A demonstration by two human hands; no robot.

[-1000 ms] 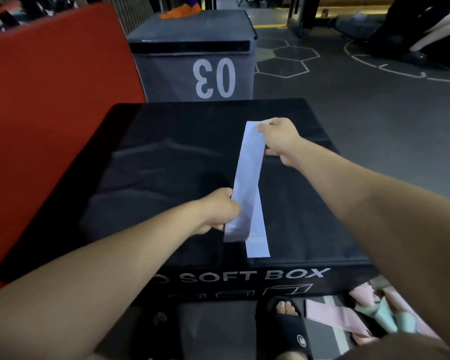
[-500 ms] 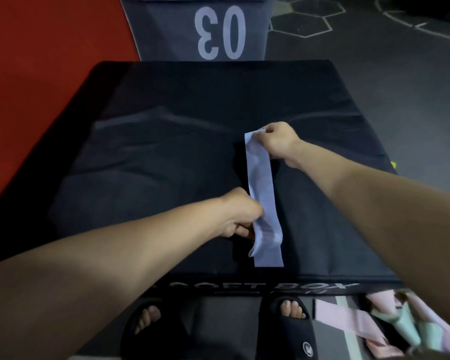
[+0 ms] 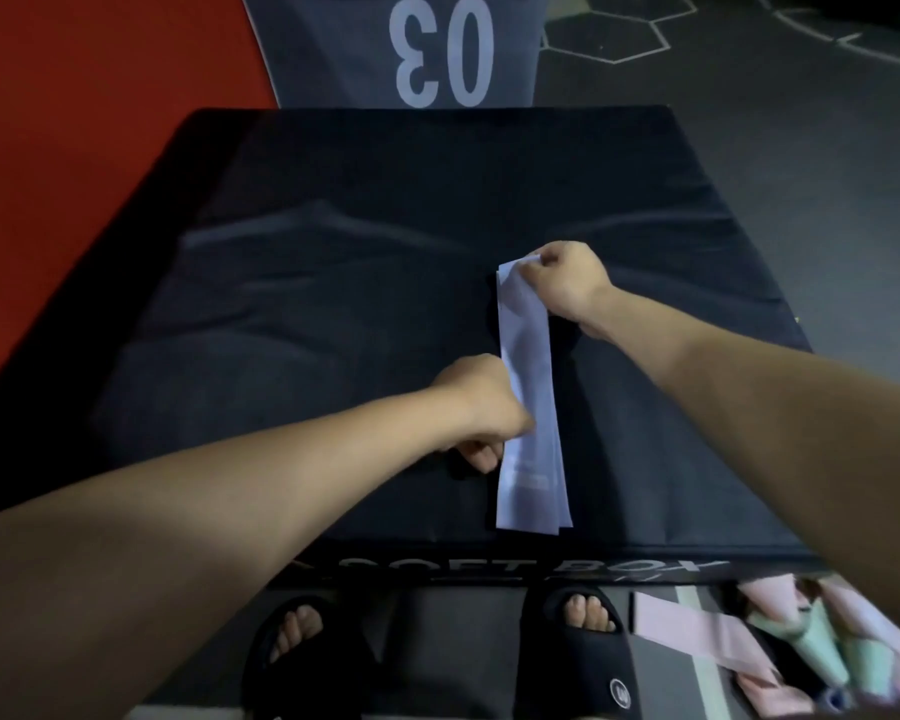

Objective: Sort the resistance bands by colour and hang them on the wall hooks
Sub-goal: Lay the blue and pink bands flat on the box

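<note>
A pale lilac resistance band lies lengthwise on top of a black soft box, which serves as a table for sorting. The right hand pinches the band's far end between fingers and thumb, while the left hand grips its left edge lower down with fingers curled. Holding both points seems meant to keep the band flat and straight, so that it can be laid out by colour. More bands, pink and mint green, lie in a loose heap on the floor at the lower right, beside feet in black slides. A grey box marked 03 stands beyond. No wall hooks are in view, so hanging probably comes later.
</note>
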